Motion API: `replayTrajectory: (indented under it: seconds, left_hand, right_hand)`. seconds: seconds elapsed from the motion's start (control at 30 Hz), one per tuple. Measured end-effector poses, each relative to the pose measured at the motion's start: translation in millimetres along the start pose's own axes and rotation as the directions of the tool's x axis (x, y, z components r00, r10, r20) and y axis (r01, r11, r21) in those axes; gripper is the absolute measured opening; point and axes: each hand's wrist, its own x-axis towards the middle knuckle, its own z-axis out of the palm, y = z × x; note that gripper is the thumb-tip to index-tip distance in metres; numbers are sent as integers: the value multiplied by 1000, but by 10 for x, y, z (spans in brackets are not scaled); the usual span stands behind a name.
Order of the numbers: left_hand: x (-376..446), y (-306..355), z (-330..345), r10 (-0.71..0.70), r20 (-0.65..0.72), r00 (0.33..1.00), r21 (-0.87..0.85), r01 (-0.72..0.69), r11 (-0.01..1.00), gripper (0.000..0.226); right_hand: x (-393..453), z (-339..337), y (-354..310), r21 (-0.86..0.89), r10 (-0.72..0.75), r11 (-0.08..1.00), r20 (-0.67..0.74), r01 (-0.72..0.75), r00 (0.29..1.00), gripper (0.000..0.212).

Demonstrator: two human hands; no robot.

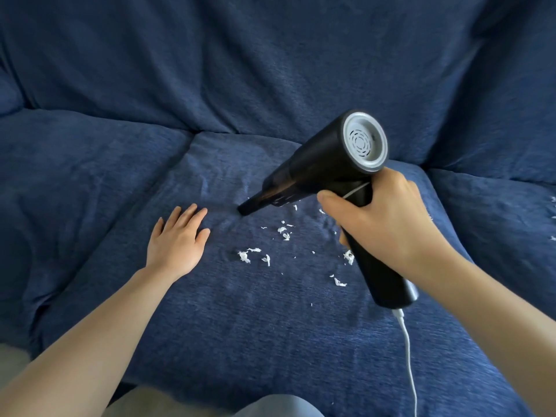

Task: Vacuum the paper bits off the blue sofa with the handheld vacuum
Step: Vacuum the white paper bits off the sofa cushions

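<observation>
At the far left we see the deep blue, ribbed-fabric sofa (90, 164), its loose cover rumpled over the seat cushions and backrest. Our left hand (177, 239) lies flat on the middle seat cushion, palm down, fingers straight and held close together, gripping nothing. Just to its right, the narrow black nozzle (248, 207) of the matte black handheld vacuum (319, 164) points down and to the left, its tip at or just above the fabric; we cannot tell whether it touches. The vacuum's round silver-grey rear vent (364, 142) faces up toward us.

Below and to the right of the nozzle, the small white torn paper bits (255, 255) lie scattered over the middle cushion, between our two hands and under the vacuum's body. A few more white scraps (553, 206) sit on the right-hand cushion at the frame's edge.

Our right hand (388, 224) is wrapped around the vacuum's black cylindrical handle, thumb lying across the front near the body. A thin white cable (409, 356) plugs into the handle's lower end and trails down toward the bottom edge.
</observation>
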Motion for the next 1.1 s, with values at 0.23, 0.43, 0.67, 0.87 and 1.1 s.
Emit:
replayTrajectory:
  seconds: [0.23, 0.43, 0.67, 0.87, 1.1]
  left_hand:
    - [7, 10, -33, -5, -4, 1000, -26, 4, 1000, 51]
    - [3, 14, -20, -11, -5, 1000, -17, 11, 1000, 51]
    - [10, 34, -28, -22, 6, 1000, -16, 22, 1000, 51]
    - [55, 170, -55, -10, 12, 1000, -60, 10, 998, 49]
    - [167, 351, -15, 93, 40, 995, -56, -91, 994, 49]
  right_hand:
    - [183, 108, 31, 24, 14, 1000, -46, -12, 999, 26]
    - [238, 61, 117, 22, 48, 999, -84, -47, 995, 26]
    - [279, -71, 242, -29, 74, 996, -144, -79, 987, 28]
    - [315, -152, 310, -55, 79, 994, -177, -90, 981, 29]
    - [362, -294, 372, -114, 91, 986, -244, -122, 966, 28]
